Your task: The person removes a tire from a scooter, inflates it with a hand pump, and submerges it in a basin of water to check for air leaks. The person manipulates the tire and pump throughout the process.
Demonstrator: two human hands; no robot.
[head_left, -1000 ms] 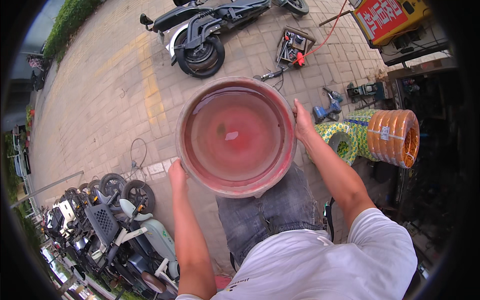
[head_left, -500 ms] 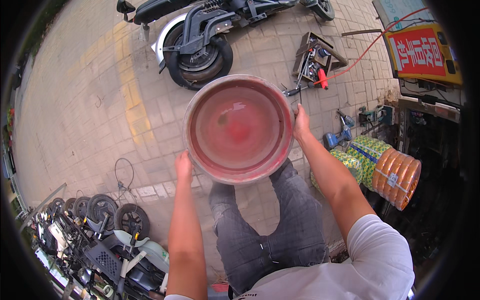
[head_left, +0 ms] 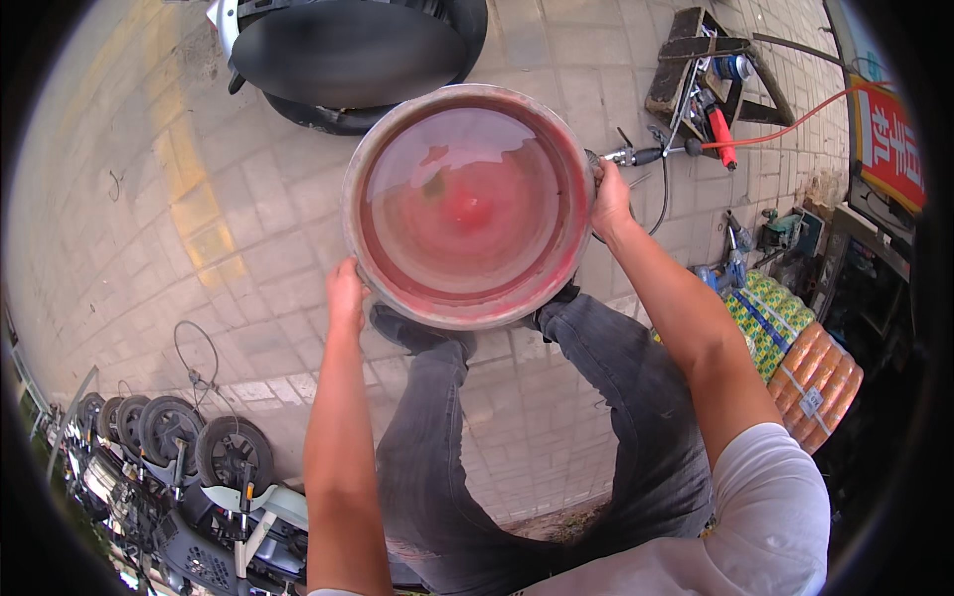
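A round basin (head_left: 477,319), reddish inside with a worn grey rim, is held level between my two hands in front of my legs. Shallow water (head_left: 467,214) lies in it and reflects the sky. My left hand (head_left: 346,294) grips the near-left rim, its fingers partly hidden under the edge. On the right side, my right hand (head_left: 610,202) is closed around the rim, with the thumb on top. Past the basin, the black tyre and blurred dark body of a motor scooter (head_left: 348,55) show at the top.
A wooden tool box (head_left: 686,48) stands far right, near a red air hose (head_left: 785,131) and its metal-tipped inflator (head_left: 636,156). Wrapped tyre rolls (head_left: 815,382) and a blue power drill (head_left: 733,268) lie at right. Parked scooters (head_left: 234,452) line the lower left.
The basin has moved forward, closer to the scooter, still in both hands. My legs are farther apart, and the tool box appears farther right in view.
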